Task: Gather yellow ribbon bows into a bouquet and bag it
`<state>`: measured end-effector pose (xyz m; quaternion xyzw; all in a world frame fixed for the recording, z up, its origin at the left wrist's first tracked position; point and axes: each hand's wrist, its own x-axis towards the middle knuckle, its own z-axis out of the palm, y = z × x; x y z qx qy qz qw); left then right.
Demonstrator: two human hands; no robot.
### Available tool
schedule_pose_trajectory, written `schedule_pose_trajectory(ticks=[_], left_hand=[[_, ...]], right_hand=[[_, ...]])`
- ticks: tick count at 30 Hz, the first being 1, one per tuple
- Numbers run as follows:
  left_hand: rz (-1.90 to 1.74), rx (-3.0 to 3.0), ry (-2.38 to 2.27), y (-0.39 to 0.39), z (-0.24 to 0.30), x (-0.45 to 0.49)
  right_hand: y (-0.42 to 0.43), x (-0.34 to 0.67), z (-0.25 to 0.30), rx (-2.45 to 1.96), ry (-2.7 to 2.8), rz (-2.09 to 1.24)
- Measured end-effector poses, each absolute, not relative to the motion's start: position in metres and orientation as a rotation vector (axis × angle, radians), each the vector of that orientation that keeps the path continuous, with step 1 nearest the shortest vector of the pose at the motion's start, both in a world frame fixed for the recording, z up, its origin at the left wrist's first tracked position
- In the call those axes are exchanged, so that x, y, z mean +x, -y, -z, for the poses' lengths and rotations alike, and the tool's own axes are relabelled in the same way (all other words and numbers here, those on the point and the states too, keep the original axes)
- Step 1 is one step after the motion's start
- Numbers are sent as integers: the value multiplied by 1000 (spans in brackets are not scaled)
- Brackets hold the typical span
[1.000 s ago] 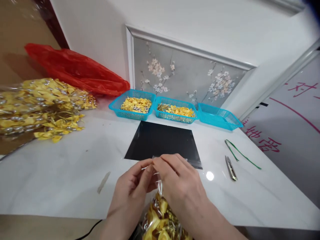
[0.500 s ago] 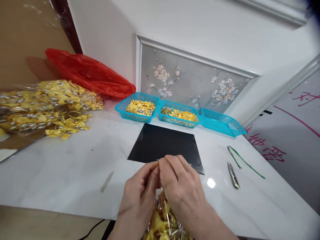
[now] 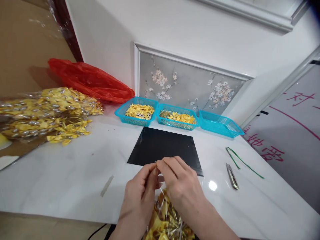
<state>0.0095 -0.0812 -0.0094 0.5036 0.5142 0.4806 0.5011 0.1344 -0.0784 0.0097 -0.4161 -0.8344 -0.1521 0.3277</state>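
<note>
Left grip (image 3: pixel 140 191) and right grip (image 3: pixel 182 181) meet, both pinching.

A white marble-patterned tabletop (image 3: pixel 62 186) is lined at its back with three turquoise plastic baskets (image 3: pixel 216 124). Before them a black sheet (image 3: pixel 163 146) is laid flat. At the right, thread snips (image 3: pixel 232 177) and a bent green cord (image 3: pixel 247 166) are placed close together; at the left, beaded yellow bows (image 3: pixel 68 132) and a narrow grey strip (image 3: pixel 107 186) are seen.

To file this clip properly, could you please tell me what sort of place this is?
Probably a craft workspace: a white table holds two baskets of yellow pieces, with snips to the right.
</note>
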Motion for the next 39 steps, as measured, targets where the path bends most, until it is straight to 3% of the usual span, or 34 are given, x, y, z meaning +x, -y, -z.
schedule_pose_trajectory(ticks=[7, 23, 33, 39], left_hand=[[-1183, 1398, -1335, 84, 1, 12], [-1219, 1077, -1142, 82, 4, 14], [-1215, 909, -1150, 80, 7, 13], [-1205, 828, -1169, 79, 3, 12]], right_hand=[[80, 132, -15, -1131, 2270, 607], [60, 132, 0, -1335, 1751, -138], [49, 162, 1, -1424, 1383, -301], [47, 218, 4, -1558, 1074, -196]])
